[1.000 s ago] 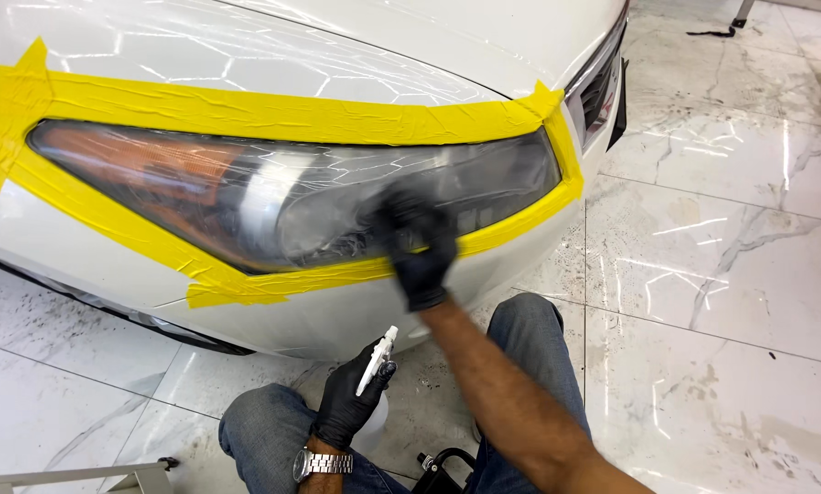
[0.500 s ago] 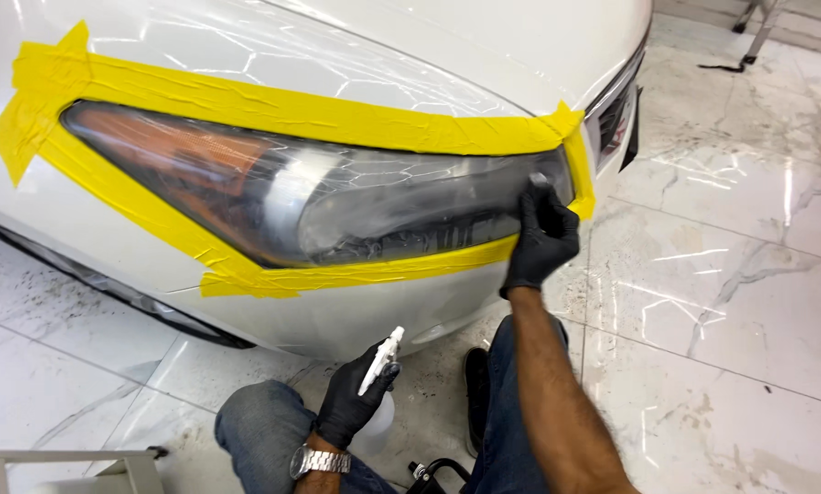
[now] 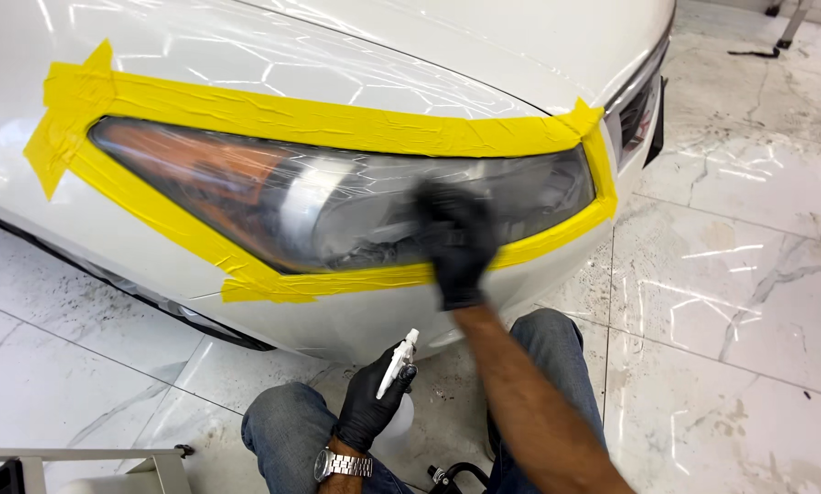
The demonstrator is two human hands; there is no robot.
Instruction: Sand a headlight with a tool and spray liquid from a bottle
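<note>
The right hand (image 3: 456, 242), in a black glove, lies pressed flat against the lens of the headlight (image 3: 337, 206), toward its right half, just above the lower run of yellow masking tape (image 3: 319, 123). Motion blur hides whether the fingers are gripping a pad or cloth beneath the palm; it cannot be told. The left hand (image 3: 372, 402), also gloved in black and wearing a metal wristwatch (image 3: 342, 465), is held low over the left knee, its fingers wrapped around a small white spray bottle (image 3: 398, 364) whose nozzle points up toward the bumper.

The headlight sits in the front corner of a white car (image 3: 484, 37), framed all round by the tape, which overlaps the hood edge above and the bumper below and ends in a ragged flap at the far left. The lens looks hazy near the hand and amber toward the left end. The person kneels in blue jeans (image 3: 282, 425) on a glossy white marble floor (image 3: 740, 302). A grey metal frame (image 3: 81, 457) shows at the lower left corner.
</note>
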